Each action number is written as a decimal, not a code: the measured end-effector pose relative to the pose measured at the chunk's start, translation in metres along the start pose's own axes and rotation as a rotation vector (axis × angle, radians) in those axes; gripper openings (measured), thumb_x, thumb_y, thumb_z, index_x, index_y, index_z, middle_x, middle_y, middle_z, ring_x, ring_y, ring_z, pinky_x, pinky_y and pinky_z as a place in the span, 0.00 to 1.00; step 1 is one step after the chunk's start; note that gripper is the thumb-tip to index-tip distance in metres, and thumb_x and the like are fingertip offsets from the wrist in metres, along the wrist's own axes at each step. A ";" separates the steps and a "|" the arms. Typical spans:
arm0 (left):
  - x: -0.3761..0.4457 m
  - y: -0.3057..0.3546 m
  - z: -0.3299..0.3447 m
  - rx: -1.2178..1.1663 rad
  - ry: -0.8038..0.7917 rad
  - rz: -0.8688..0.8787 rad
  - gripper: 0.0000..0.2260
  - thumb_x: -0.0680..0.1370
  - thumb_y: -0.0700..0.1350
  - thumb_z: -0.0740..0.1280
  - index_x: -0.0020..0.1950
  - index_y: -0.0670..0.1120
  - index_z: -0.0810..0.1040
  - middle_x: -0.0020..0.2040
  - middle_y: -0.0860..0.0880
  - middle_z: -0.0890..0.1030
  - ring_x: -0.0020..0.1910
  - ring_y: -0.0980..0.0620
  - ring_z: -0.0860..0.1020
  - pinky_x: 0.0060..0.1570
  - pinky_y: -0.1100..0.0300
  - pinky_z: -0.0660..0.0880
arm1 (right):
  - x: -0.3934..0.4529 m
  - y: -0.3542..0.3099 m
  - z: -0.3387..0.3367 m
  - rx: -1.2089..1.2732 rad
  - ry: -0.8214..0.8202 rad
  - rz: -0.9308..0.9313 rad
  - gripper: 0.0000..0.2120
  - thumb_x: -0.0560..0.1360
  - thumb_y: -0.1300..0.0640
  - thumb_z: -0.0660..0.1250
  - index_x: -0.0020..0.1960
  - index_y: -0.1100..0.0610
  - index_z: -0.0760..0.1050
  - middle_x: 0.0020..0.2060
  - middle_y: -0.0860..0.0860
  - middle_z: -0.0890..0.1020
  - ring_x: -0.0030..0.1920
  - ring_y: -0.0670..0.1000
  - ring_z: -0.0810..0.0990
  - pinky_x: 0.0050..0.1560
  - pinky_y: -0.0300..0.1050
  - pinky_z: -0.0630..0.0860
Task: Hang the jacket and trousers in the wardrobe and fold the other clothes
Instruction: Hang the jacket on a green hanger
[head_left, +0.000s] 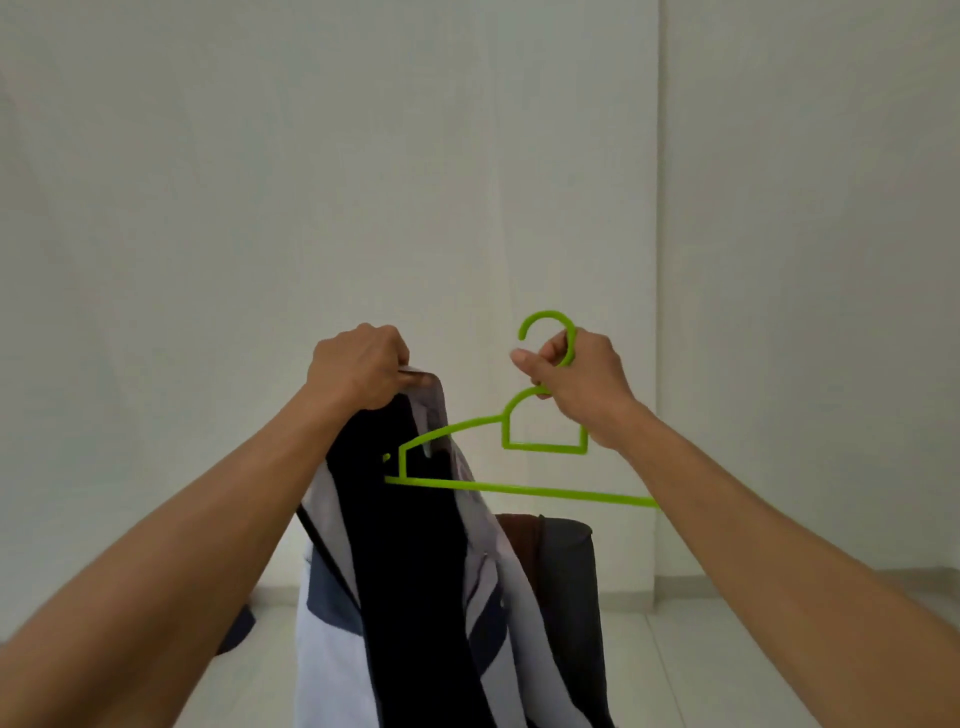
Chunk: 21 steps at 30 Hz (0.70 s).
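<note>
Just below the middle of the frame the left hand (361, 371) is clenched on the top edge of the jacket (410, 571), which hangs straight down from that fist to the bottom edge, its long axis vertical, dark lining facing the camera between pale outer panels. To its right the right hand (576, 387) is closed around the neck of the green hanger (519, 488), hook pointing up. The hanger's long axis runs roughly left to right, tilted down toward the right, and its left shoulder tip is already inside the jacket's opening, so the left hand is the nearer one to that junction. A dark garment (566, 571) hangs behind, lower centre. No wardrobe rail shows
</note>
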<state>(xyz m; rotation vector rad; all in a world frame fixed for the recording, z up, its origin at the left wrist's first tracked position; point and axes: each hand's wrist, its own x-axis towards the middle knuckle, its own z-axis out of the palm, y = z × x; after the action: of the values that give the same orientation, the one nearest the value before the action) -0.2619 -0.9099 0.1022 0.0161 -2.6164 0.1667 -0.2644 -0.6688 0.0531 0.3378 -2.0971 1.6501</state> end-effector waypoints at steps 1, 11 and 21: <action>-0.001 -0.001 -0.002 0.010 0.003 -0.002 0.25 0.73 0.68 0.68 0.36 0.46 0.76 0.35 0.49 0.78 0.37 0.45 0.77 0.35 0.58 0.68 | 0.000 -0.004 0.008 0.001 0.002 -0.005 0.15 0.72 0.49 0.78 0.37 0.56 0.74 0.36 0.55 0.84 0.36 0.52 0.84 0.41 0.47 0.83; 0.002 0.002 -0.015 -0.090 0.022 -0.018 0.24 0.68 0.69 0.72 0.36 0.47 0.79 0.36 0.49 0.77 0.38 0.44 0.77 0.35 0.57 0.70 | -0.005 -0.035 0.065 -0.002 -0.006 -0.084 0.15 0.73 0.48 0.76 0.40 0.55 0.74 0.34 0.48 0.80 0.38 0.49 0.79 0.42 0.46 0.77; -0.002 0.014 -0.006 -0.555 -0.131 -0.060 0.17 0.77 0.47 0.70 0.31 0.39 0.78 0.28 0.46 0.73 0.29 0.52 0.68 0.29 0.60 0.65 | -0.010 -0.034 0.113 0.300 0.063 0.141 0.12 0.83 0.48 0.62 0.53 0.58 0.71 0.42 0.49 0.76 0.37 0.47 0.74 0.33 0.40 0.69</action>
<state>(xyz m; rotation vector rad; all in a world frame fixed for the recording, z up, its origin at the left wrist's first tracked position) -0.2583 -0.8955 0.1048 -0.0908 -2.6963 -0.5996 -0.2627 -0.7872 0.0563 0.2314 -1.8646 2.0364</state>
